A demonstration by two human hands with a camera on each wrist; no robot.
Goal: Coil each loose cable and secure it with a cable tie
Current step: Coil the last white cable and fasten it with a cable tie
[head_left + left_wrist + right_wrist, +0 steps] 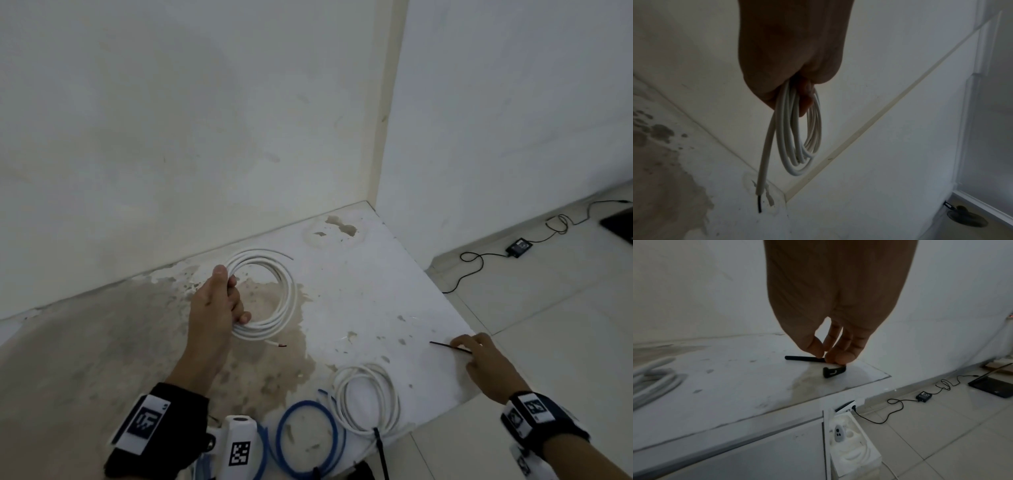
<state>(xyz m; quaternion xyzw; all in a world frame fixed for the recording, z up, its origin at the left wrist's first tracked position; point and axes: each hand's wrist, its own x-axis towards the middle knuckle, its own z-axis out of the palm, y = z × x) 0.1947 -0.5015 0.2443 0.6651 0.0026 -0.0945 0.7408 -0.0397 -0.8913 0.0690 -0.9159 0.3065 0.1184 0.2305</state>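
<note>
The white cable coil (270, 298) is round, smooth and several loops thick, and the left hand (214, 305) has its fingers wrapped round the near side of the bundle, holding it just above the stained counter (359, 291) near the back wall. One cut end (760, 191) sticks out with a dark core showing; from the left wrist view the loops hang down from the fist.

Over at the counter's right edge, the right hand (830, 344) pinches a thin black cable tie (803, 359) between thumb and fingertips, the strip lying flat on the surface. A second short black piece (833, 373) lies just beside it under the fingers; its exact shape is hard to make out.

Nearer the front edge rest a second white coil (368, 399) and a blue coil (306, 438), the blue one partly cut off by the frame. Both wrists wear black bands with square black-and-white marker tags; no readable words.

The counter's paint is flaked and blotched brown. On the tiled floor lie a black power adapter (519, 247) with its looping lead and a dark flat device, cut off at the frame.
</note>
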